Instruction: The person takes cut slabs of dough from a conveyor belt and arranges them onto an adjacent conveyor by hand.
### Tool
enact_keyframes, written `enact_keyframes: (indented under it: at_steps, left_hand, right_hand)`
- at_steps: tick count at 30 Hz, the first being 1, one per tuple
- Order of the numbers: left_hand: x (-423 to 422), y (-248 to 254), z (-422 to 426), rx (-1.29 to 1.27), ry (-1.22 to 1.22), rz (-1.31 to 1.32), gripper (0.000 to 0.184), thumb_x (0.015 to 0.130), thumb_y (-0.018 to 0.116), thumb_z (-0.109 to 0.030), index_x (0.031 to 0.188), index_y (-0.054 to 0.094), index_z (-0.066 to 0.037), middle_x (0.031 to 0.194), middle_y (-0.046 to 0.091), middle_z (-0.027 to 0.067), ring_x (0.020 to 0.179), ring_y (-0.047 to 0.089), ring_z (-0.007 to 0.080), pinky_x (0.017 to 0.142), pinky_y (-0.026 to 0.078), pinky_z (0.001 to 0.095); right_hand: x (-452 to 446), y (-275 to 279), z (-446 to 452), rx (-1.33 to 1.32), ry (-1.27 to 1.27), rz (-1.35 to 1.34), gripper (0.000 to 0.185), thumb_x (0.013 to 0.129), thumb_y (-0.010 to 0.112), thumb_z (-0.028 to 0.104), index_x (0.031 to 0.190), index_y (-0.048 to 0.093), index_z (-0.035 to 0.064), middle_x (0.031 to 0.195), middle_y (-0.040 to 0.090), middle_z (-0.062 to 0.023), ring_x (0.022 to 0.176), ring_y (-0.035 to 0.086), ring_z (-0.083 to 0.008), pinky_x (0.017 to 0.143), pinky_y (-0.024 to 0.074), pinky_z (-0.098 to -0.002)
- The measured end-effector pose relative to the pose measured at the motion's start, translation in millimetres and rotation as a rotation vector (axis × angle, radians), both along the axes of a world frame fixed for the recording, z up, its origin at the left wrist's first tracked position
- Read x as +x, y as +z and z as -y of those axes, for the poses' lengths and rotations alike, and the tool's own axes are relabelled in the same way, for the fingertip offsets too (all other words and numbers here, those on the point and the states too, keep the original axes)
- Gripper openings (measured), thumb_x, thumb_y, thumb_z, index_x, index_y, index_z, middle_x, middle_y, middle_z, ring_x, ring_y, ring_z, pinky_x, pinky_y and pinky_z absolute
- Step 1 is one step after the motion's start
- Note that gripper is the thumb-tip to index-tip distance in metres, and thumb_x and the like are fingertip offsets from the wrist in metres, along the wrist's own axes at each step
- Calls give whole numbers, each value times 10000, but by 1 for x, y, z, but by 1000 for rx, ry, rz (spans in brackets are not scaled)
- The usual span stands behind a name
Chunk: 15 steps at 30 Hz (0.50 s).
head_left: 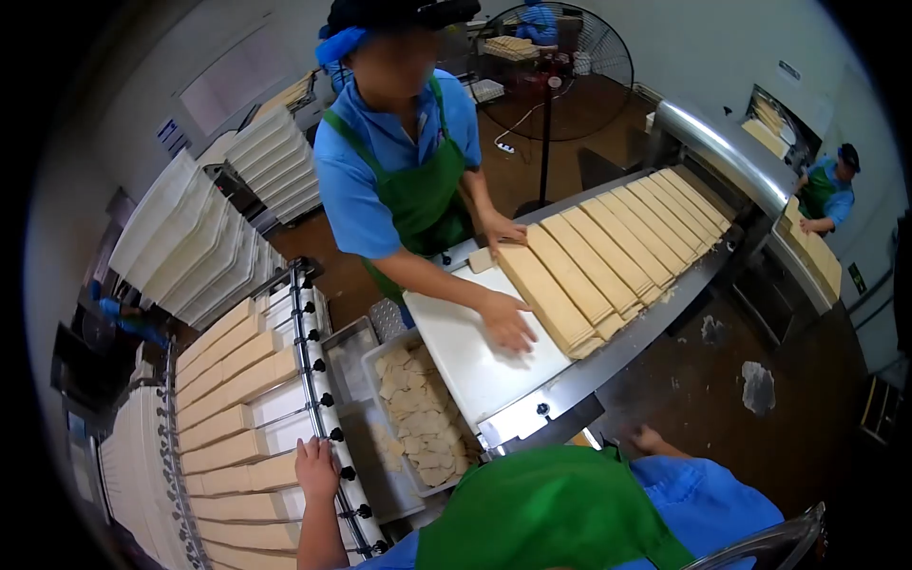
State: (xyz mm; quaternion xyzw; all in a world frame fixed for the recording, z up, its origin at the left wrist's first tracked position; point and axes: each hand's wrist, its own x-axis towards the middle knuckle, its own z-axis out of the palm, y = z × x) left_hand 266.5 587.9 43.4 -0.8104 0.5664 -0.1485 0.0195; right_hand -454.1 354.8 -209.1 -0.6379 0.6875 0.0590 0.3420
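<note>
My left hand (317, 467) rests on the rail (312, 399) of the left conveyor, its fingers partly spread, beside rows of pale rectangular dough stacks (228, 446). Low on the right, my right hand (649, 440) hangs beside my green apron, small and dim; its fingers are not clear. Across from me a co-worker in a blue shirt and green apron has both hands at the near end of overlapping dough sheets (589, 256) on the right conveyor. A bare white board (475, 370) lies at that end.
Between the conveyors stands a white bin (423, 418) of dough scraps. White trays (190, 237) are stacked at the left back. Beyond the co-worker is a large fan (556, 66). A metal roller cover (727, 152) spans the right conveyor. Other people work farther off.
</note>
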Motion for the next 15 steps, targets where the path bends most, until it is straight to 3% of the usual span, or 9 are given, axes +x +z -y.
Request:
enact_keyframes:
  at_steps: [4, 10, 11, 15]
  left_hand:
    - [-2, -2, 2, 45, 60, -3, 388, 822, 646, -140, 1204, 660, -69, 1339, 581, 154, 1295, 462, 473, 984, 457, 534]
    - [2, -8, -3, 70, 86, -2, 384, 843, 636, -154, 1218, 664, -76, 1375, 559, 142, 1328, 439, 449, 1017, 440, 515]
    - [3, -8, -4, 70, 85, -1, 384, 843, 636, -154, 1218, 664, -76, 1375, 559, 142, 1328, 439, 449, 1017, 440, 515]
    - [1, -4, -3, 87, 101, 1, 383, 849, 633, -163, 1222, 668, -84, 1370, 570, 144, 1336, 438, 439, 1036, 435, 509]
  right_hand:
    - [-53, -23, -42, 328, 61, -159, 519, 891, 678, 384, 1268, 613, 33, 1121, 689, -208, 1009, 675, -322, 880, 534, -436]
    - [-40, -25, -26, 288, -55, 11, 528, 887, 702, 380, 1254, 649, 4, 1101, 710, -163, 948, 687, -272, 840, 550, -416]
    - [-31, -25, -16, 314, -169, 107, 557, 889, 709, 373, 1304, 623, 12, 1058, 722, -145, 861, 695, -245, 769, 564, -402]
    - [-20, -51, 9, 251, -180, 223, 592, 893, 717, 374, 1348, 581, 21, 992, 729, -131, 735, 678, -208, 663, 558, -360]
